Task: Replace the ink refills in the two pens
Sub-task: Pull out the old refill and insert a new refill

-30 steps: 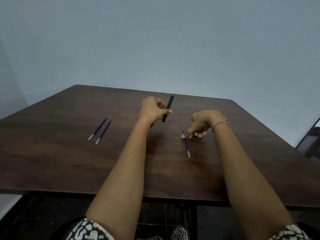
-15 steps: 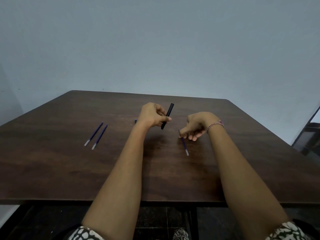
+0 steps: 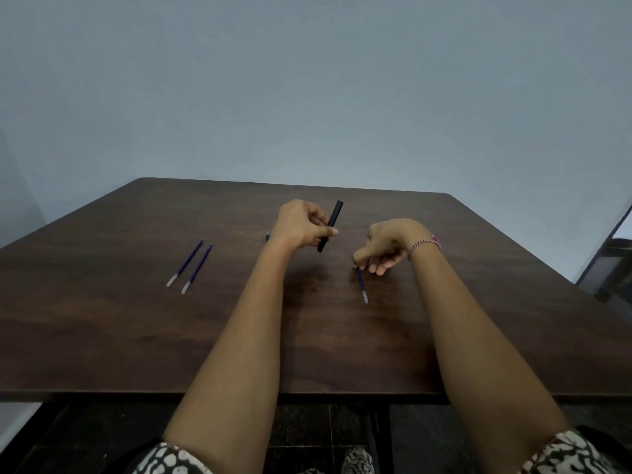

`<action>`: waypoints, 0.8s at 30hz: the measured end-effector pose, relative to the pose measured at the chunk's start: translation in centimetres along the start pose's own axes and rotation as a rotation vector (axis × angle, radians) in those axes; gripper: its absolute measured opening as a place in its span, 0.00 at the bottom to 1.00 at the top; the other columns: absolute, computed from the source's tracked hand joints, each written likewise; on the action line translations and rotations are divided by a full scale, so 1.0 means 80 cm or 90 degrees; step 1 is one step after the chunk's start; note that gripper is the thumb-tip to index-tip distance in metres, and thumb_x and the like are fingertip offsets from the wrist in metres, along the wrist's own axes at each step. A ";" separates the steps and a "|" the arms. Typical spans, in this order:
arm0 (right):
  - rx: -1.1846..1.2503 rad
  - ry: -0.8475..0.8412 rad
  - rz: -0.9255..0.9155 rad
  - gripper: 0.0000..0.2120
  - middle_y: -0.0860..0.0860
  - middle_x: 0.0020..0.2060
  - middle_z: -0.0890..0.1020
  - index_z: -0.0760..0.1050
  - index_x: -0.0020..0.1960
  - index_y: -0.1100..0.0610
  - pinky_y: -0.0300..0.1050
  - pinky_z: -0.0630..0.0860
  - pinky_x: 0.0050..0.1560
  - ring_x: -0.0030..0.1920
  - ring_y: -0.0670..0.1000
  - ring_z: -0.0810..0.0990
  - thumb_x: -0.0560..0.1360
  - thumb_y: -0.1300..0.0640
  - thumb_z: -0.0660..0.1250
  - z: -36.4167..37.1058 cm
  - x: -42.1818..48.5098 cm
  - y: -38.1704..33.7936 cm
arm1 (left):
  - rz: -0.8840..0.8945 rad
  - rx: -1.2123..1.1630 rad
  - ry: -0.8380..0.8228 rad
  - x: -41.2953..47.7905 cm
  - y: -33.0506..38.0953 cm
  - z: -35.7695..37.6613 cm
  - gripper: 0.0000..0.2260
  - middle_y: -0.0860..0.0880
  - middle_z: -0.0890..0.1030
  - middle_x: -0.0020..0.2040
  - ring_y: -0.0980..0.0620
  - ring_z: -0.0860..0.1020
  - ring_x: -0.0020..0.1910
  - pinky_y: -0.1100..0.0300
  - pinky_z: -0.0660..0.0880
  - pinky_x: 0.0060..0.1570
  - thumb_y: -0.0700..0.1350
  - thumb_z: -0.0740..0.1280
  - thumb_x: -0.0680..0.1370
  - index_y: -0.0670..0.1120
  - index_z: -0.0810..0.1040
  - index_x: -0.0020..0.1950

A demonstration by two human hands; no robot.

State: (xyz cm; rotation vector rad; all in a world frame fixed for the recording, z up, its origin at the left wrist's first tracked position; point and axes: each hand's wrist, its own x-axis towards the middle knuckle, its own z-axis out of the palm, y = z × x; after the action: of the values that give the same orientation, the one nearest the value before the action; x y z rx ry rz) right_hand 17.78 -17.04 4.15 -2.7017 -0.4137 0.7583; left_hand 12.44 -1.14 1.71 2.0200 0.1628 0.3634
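My left hand (image 3: 301,224) holds a black pen barrel (image 3: 330,224) upright and tilted, pinched between thumb and fingers above the dark wooden table (image 3: 102,319). My right hand (image 3: 390,246) pinches the top end of a blue ink refill (image 3: 361,287), whose pale tip points toward me just above or on the table. Two more blue refills (image 3: 189,265) lie side by side at the left. A small dark blue piece (image 3: 267,236) peeks out behind my left wrist.
The table's near edge (image 3: 307,393) runs below my forearms. A dark chair or frame (image 3: 612,268) stands past the table's right side. A plain wall rises behind the table.
The right hand has lifted the refill's top end slightly and drawn it toward the barrel. The camera tilted, so the table sits lower in the frame. The left hand keeps its hold.
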 end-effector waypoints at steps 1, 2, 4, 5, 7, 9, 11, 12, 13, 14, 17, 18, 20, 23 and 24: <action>-0.005 0.002 0.001 0.09 0.49 0.25 0.82 0.80 0.40 0.59 0.33 0.75 0.25 0.25 0.44 0.81 0.73 0.53 0.69 0.001 0.000 -0.002 | 0.000 0.004 0.001 0.000 0.000 0.000 0.10 0.46 0.80 0.37 0.48 0.82 0.41 0.56 0.81 0.40 0.39 0.78 0.65 0.44 0.77 0.39; -0.012 0.005 0.001 0.10 0.50 0.26 0.82 0.80 0.40 0.60 0.34 0.76 0.26 0.25 0.45 0.81 0.73 0.52 0.69 0.002 -0.001 -0.003 | 0.001 0.008 0.001 0.000 0.000 0.000 0.11 0.47 0.80 0.36 0.49 0.82 0.40 0.57 0.81 0.39 0.39 0.78 0.65 0.43 0.77 0.39; -0.026 0.009 -0.001 0.12 0.51 0.29 0.82 0.79 0.41 0.60 0.35 0.76 0.28 0.25 0.46 0.80 0.73 0.50 0.71 0.003 -0.001 -0.006 | 0.002 0.012 0.002 0.000 0.000 0.000 0.11 0.48 0.80 0.35 0.50 0.82 0.38 0.59 0.81 0.36 0.39 0.78 0.65 0.43 0.77 0.39; -0.024 0.012 -0.002 0.12 0.51 0.28 0.82 0.79 0.42 0.61 0.35 0.76 0.29 0.25 0.46 0.80 0.72 0.50 0.71 0.003 -0.001 -0.006 | 0.002 0.012 0.003 0.001 0.000 0.000 0.11 0.48 0.80 0.34 0.51 0.82 0.37 0.59 0.81 0.35 0.39 0.78 0.65 0.44 0.77 0.38; -0.008 0.016 -0.005 0.11 0.51 0.25 0.82 0.79 0.42 0.62 0.35 0.77 0.28 0.25 0.46 0.81 0.72 0.52 0.72 0.002 -0.003 -0.007 | 0.004 0.012 0.004 0.002 0.000 0.000 0.11 0.48 0.80 0.34 0.51 0.82 0.36 0.59 0.80 0.36 0.39 0.78 0.65 0.45 0.76 0.37; 0.002 0.021 -0.010 0.10 0.51 0.26 0.82 0.79 0.44 0.63 0.35 0.78 0.27 0.25 0.46 0.81 0.72 0.55 0.72 0.002 -0.004 -0.007 | 0.007 0.011 0.005 0.002 0.000 0.001 0.11 0.49 0.80 0.34 0.51 0.82 0.37 0.58 0.81 0.37 0.39 0.78 0.65 0.45 0.76 0.37; -0.001 0.026 -0.015 0.09 0.52 0.29 0.82 0.79 0.44 0.63 0.34 0.77 0.27 0.26 0.46 0.81 0.73 0.56 0.70 0.004 -0.006 -0.010 | 0.010 0.009 0.009 0.002 -0.001 0.001 0.11 0.49 0.80 0.34 0.50 0.82 0.38 0.56 0.81 0.39 0.39 0.78 0.65 0.46 0.76 0.37; -0.008 0.029 -0.016 0.09 0.52 0.30 0.82 0.78 0.43 0.63 0.34 0.77 0.27 0.26 0.46 0.80 0.74 0.56 0.69 0.006 -0.006 -0.011 | 0.012 0.009 0.010 0.002 -0.001 0.000 0.11 0.49 0.80 0.34 0.50 0.83 0.38 0.56 0.81 0.39 0.39 0.78 0.65 0.46 0.76 0.37; -0.017 0.033 -0.016 0.09 0.52 0.30 0.82 0.78 0.41 0.62 0.34 0.76 0.27 0.26 0.46 0.80 0.75 0.56 0.68 0.007 -0.007 -0.013 | 0.013 0.009 0.010 0.002 -0.001 0.000 0.11 0.48 0.80 0.35 0.50 0.83 0.39 0.56 0.81 0.39 0.39 0.78 0.65 0.46 0.76 0.37; -0.023 0.038 -0.015 0.10 0.52 0.30 0.81 0.78 0.40 0.61 0.34 0.76 0.26 0.26 0.46 0.80 0.75 0.55 0.67 0.009 -0.007 -0.014 | 0.014 0.009 0.010 0.001 -0.001 0.000 0.11 0.48 0.80 0.35 0.50 0.83 0.39 0.57 0.81 0.38 0.39 0.78 0.65 0.46 0.76 0.37; -0.023 0.053 -0.016 0.11 0.52 0.30 0.81 0.77 0.38 0.61 0.34 0.75 0.25 0.26 0.46 0.79 0.76 0.55 0.66 0.011 -0.008 -0.015 | 0.012 0.002 0.010 0.001 0.000 -0.001 0.11 0.47 0.80 0.35 0.49 0.83 0.40 0.56 0.81 0.39 0.39 0.78 0.65 0.45 0.76 0.37; -0.013 0.058 -0.018 0.11 0.52 0.29 0.81 0.77 0.38 0.61 0.34 0.75 0.25 0.25 0.46 0.79 0.76 0.55 0.65 0.011 -0.008 -0.014 | 0.011 0.000 0.009 0.000 0.000 -0.001 0.11 0.47 0.80 0.35 0.49 0.83 0.40 0.56 0.81 0.39 0.39 0.78 0.65 0.45 0.76 0.38; 0.023 0.073 -0.024 0.12 0.51 0.25 0.81 0.75 0.39 0.63 0.34 0.75 0.25 0.24 0.46 0.79 0.77 0.56 0.64 0.011 -0.006 -0.013 | 0.010 -0.001 0.009 0.000 0.000 -0.001 0.10 0.47 0.80 0.36 0.49 0.83 0.40 0.57 0.81 0.39 0.38 0.77 0.66 0.44 0.76 0.38; 0.080 0.106 -0.034 0.13 0.53 0.25 0.81 0.73 0.41 0.64 0.34 0.75 0.24 0.22 0.46 0.79 0.78 0.56 0.62 0.009 0.001 -0.011 | 0.003 -0.005 0.009 -0.001 0.001 -0.001 0.10 0.48 0.80 0.36 0.49 0.82 0.40 0.58 0.80 0.39 0.38 0.77 0.66 0.44 0.77 0.39; 0.097 0.123 -0.040 0.13 0.53 0.25 0.81 0.73 0.41 0.64 0.34 0.75 0.24 0.22 0.46 0.79 0.79 0.55 0.62 0.009 0.004 -0.010 | 0.001 -0.005 0.009 0.000 0.001 -0.001 0.10 0.48 0.80 0.36 0.50 0.82 0.40 0.58 0.80 0.38 0.38 0.77 0.66 0.44 0.76 0.39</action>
State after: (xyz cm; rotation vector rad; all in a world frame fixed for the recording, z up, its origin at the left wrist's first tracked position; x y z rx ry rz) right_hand 17.48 -16.06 3.74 -2.5759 -0.3768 0.4841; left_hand 12.37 -1.11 1.83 2.0101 0.1678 0.3794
